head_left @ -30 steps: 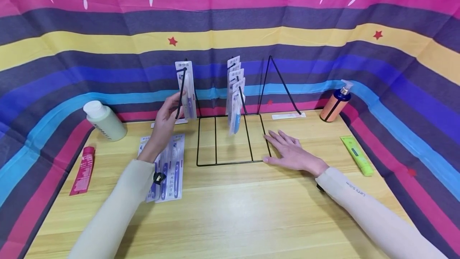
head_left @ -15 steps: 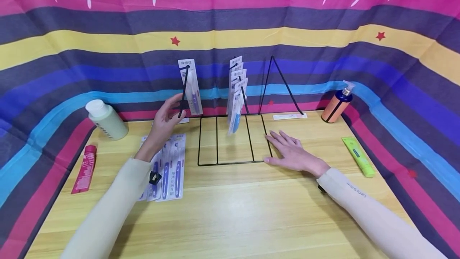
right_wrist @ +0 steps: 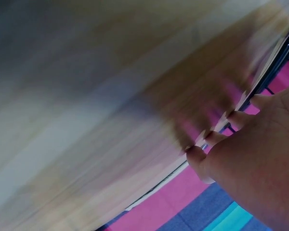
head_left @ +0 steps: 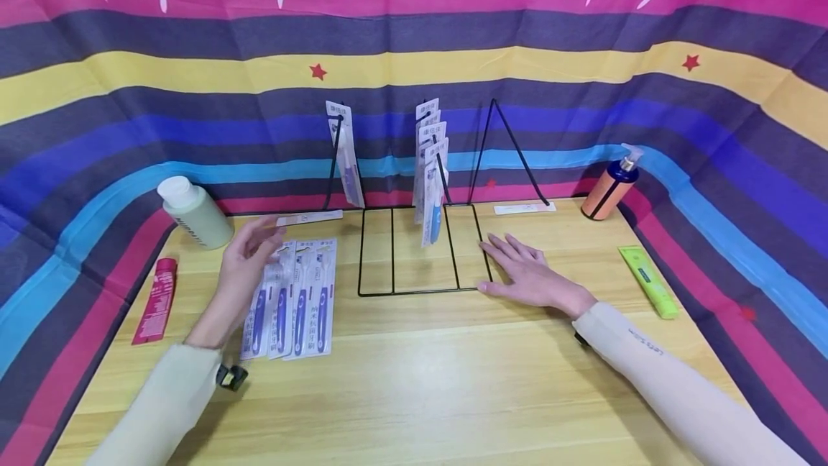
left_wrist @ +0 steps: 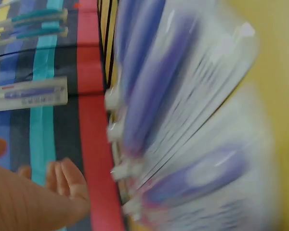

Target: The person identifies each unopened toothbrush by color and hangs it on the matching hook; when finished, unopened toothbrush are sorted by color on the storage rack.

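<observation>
Your left hand (head_left: 242, 252), the closer one, is hovering empty, fingers loosely bent, at the far-left end of the packs (head_left: 300, 308), which are lying lengthwise near-to-far.

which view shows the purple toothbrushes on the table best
The head view: all four toothbrushes show clearly, side by side. The left wrist view is closer, but they are blurred and partly cut off. The right wrist view shows none.

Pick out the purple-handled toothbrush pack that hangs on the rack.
The hanging pack at the left end of the black wire rack; the other purple-handled packs lie partly overlapping on the table.
</observation>
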`<state>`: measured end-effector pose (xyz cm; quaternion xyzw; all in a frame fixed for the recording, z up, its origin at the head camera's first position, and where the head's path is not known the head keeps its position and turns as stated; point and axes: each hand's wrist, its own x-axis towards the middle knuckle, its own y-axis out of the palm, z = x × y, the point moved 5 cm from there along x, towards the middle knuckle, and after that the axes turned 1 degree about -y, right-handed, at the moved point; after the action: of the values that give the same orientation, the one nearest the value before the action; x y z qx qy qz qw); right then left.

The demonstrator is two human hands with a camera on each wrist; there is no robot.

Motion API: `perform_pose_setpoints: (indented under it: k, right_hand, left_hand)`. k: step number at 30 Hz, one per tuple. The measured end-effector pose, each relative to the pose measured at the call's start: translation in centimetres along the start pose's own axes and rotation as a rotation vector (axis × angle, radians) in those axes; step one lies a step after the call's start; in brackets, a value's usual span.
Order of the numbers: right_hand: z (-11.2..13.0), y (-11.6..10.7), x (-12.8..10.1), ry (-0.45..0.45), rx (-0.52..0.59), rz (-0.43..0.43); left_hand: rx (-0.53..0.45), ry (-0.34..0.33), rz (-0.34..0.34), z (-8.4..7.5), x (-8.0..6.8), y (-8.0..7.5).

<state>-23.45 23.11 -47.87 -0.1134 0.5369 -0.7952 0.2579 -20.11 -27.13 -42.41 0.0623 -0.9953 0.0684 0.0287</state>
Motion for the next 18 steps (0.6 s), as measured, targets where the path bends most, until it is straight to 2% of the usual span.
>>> perform_pose_setpoints:
  k: [2, 4, 10, 12, 14, 18]
  right_hand:
    - [0.0, 0.0, 0.1, -0.005, -0.002, -0.003]
    - [-0.1, 0.0, 0.1, -0.007, -0.007, -0.006]
    - [-0.1, 0.1, 0.1, -0.011, -0.021, -0.01]
    - [0.0, 0.0, 0.1, -0.018, -0.018, -0.015]
    - [0.2, -0.1, 0.1, -0.016, -0.014, -0.015]
    - [0.3, -0.3, -0.1, -0.011, -0.009, -0.008]
  left_hand:
    - [-0.008, -0.104, -0.021, 1.0, -1.1, -0.7]
    - [0.006, -0.176, -0.04, 1.8, -2.2, -1.3]
    - [0.135, -0.269, -0.161, 3.9, -4.4, -2.4]
    - [0.218, -0.297, -0.158, 4.5, -4.9, -2.6]
    - [0.305, -0.32, -0.126, 4.9, -5.1, -2.7]
    - [0.438, -0.32, -0.052, 5.1, -5.0, -2.9]
